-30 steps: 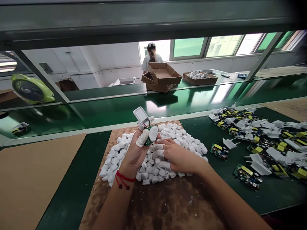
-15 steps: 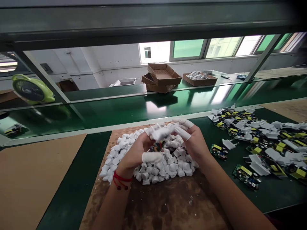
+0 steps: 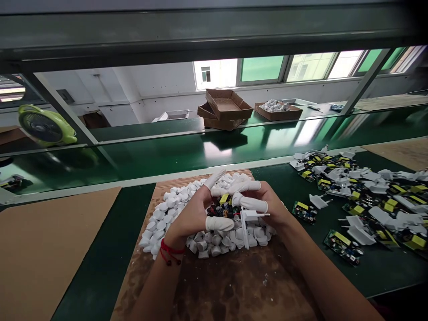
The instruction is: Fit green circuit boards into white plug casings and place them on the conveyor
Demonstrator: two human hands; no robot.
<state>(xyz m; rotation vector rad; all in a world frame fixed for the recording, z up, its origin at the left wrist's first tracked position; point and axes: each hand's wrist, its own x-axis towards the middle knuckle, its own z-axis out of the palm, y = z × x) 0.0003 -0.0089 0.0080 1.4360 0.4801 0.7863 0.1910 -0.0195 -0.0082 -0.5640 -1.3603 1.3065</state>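
My left hand [image 3: 197,209], with white finger cots on its fingertips and a red cord at the wrist, grips a small circuit board [image 3: 220,208] by its edges. The board carries a yellow transformer and dark components. A white plug piece [image 3: 247,220] with metal pins hangs at the board's right end, joined by a red wire. My right hand [image 3: 264,203], also in finger cots, closes its fingers over the board's right end and the plug piece. Under both hands lies a heap of small white lumps [image 3: 214,243] on a stained brown board [image 3: 217,285].
On the right, many circuit boards with white plug pieces [image 3: 368,183] cover the green bench [image 3: 321,240]. A cardboard sheet [image 3: 50,240] lies at left. Cardboard trays [image 3: 229,104] sit on the shelf behind, near a green fan [image 3: 45,125]. A metal beam [image 3: 200,35] crosses overhead.
The circuit board has turned so its component side shows. The plug piece has swung from above the board to hang at its right. My right hand has lowered a little.
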